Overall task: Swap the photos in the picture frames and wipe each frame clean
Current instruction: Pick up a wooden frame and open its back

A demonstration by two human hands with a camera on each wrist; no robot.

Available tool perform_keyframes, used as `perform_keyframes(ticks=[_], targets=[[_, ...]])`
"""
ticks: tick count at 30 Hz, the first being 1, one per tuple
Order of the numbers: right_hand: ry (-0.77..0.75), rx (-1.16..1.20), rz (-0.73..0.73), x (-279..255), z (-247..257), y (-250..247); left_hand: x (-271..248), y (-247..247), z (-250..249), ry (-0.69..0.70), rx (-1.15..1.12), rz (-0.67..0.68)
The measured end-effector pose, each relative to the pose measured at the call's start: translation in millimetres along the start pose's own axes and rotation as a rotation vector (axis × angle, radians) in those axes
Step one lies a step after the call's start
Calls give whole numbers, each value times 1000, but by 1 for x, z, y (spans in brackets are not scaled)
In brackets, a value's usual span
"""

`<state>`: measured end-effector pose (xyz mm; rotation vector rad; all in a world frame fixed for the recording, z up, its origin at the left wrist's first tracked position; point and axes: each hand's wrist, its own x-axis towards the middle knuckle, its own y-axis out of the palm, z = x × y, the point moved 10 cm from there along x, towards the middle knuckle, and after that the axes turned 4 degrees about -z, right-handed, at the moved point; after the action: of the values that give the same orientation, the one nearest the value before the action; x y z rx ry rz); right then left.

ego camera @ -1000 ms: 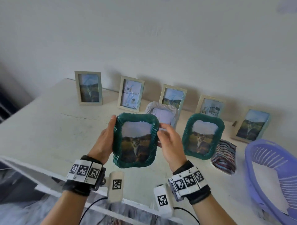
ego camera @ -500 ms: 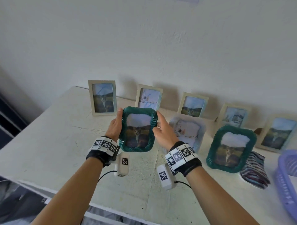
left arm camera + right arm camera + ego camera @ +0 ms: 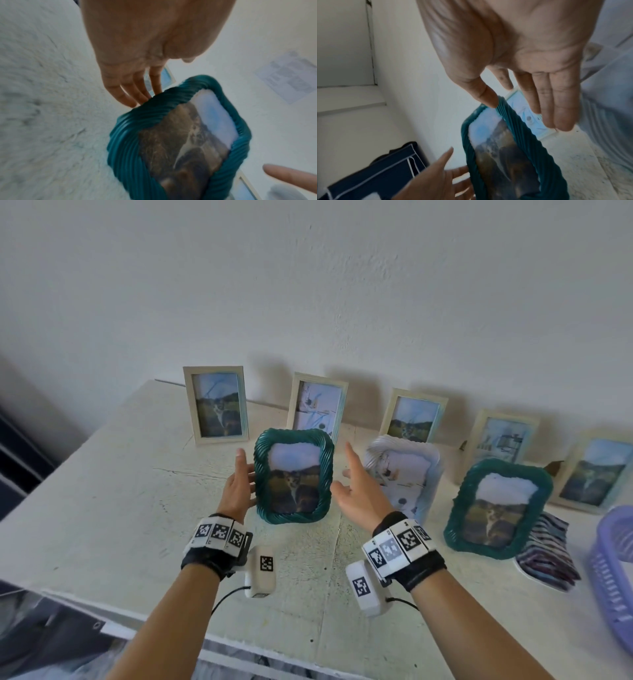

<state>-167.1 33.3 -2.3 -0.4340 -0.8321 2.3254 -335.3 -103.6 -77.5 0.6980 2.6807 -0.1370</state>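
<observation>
left hand (image 3: 239, 486): fingers straight and spread, palm facing right, holding nothing; in the left wrist view its fingertips (image 3: 132, 100) lie at the left rim of the green frame (image 3: 294, 477), contact or small gap cannot be told. green frame stands upright on the worktop (image 3: 102, 501), between the two hands, a photo of an animal on a hillside behind its glass. right hand (image 3: 359, 491): fingers straight, palm facing left, holding nothing, just beside the frame's right rim; in the right wrist view the thumb tip sits at the top corner. right of it stand a white frame (image 3: 407, 474), then a second green frame (image 3: 496, 508) with a like photo, a striped cloth (image 3: 548, 553) and a purple basket (image 3: 609, 559). five pale frames lean at the wall behind. wrist bands carry black-and-white square markers; no readable writing
</observation>
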Motion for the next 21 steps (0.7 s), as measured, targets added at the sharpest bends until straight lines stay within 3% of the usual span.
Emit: perform_keyframes(ticks=[4, 6, 10, 14, 21], targets=[[-68, 3, 41, -35, -7, -18, -42, -43, -2, 250, 84, -339], [-60, 103, 77, -55, -20, -30, -67, -36, -5, 361, 88, -339], [15, 259, -2, -92, -62, -79, -113, 39, -24, 527, 105, -59], [76, 305, -181, -116, -112, -149, -154, 146, -43, 583, 116, 250], [154, 354, -498, -143, -197, -302, -217, 355, -66, 496, 59, 665]])
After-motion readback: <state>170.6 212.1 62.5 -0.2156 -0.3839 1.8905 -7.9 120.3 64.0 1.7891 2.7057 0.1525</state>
